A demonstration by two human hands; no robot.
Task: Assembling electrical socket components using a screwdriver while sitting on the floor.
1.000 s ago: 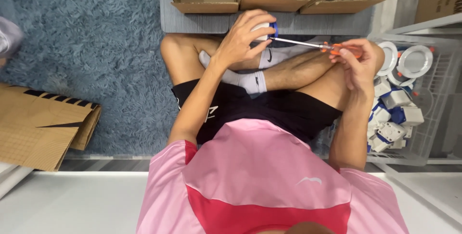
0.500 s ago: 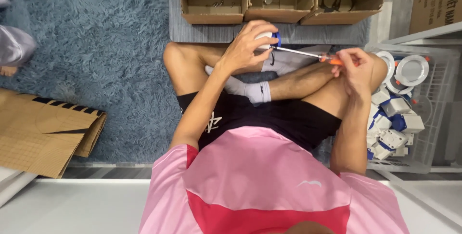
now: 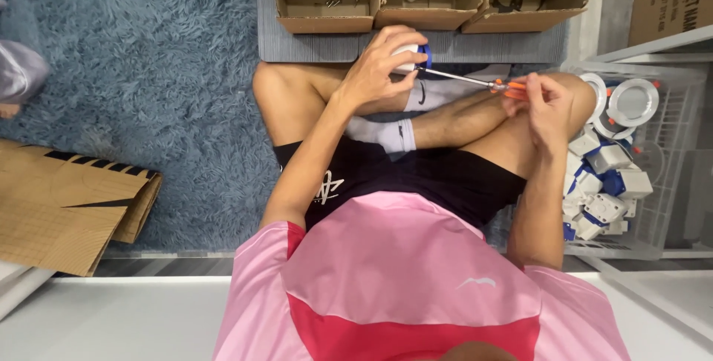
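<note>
Folded cardboard (image 3: 70,209): lies flat at far left, on the edge of the blue shag rug (image 3: 148,71), well apart from both hands.

Open cartons (image 3: 431,1): three in a row at the top, just beyond the knees; small hardware shows inside, too small to tell apart.

Left hand (image 3: 379,64): curled shut around a small white-and-blue fitting (image 3: 416,56), held above the crossed legs. The fingers wrap over most of it, so only its right end shows.

Screwdriver (image 3: 475,81): thin metal shaft with an orange handle, running from the fitting on the left to the other hand on the right; its tip sits at the blue end of the fitting.

Right hand (image 3: 546,101): closed on the orange handle, fingertips pinching it, above the right knee.

White wire basket (image 3: 661,160): at far right, beside the right leg, holding round white rings and white-and-blue blocks like the one in hand.

Change: against the frames a second and half a second ago the hands hold the same pose and the driver stays on the fitting; mainly the view has dipped (the cartons now sit nearer the top edge). I judge the driving to be still under way.
</note>
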